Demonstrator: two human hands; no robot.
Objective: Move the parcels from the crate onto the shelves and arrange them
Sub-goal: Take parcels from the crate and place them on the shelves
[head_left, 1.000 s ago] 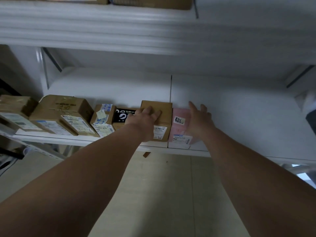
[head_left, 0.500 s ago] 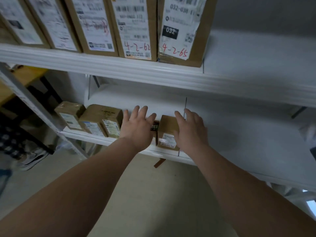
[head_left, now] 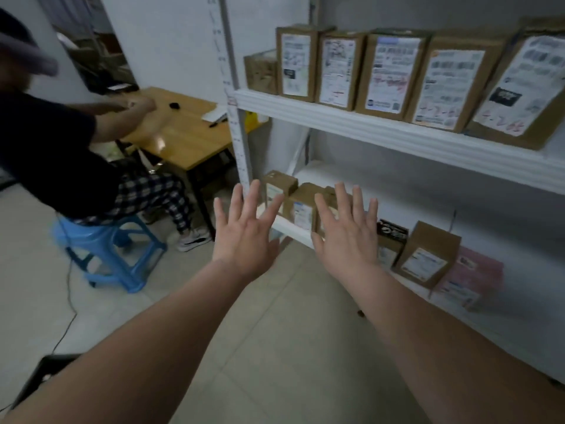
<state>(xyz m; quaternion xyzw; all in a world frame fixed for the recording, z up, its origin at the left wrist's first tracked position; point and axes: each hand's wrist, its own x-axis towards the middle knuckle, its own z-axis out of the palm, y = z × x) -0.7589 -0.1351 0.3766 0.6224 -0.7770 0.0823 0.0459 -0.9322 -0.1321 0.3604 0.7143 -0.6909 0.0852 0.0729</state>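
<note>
You have two hands up, left hand (head_left: 247, 237) and right hand (head_left: 345, 240). Above them stand six brown parcels (head_left: 394, 73) on the upper shelf (head_left: 397, 133). Behind and right of the right hand I count four brown boxes (head_left: 428, 255), one black parcel (head_left: 391, 232), one pink parcel (head_left: 470, 276); the hand may hide more. Left of the left hand: one desk (head_left: 183, 133), one blue stool (head_left: 101, 237), one person (head_left: 55, 154).
</note>
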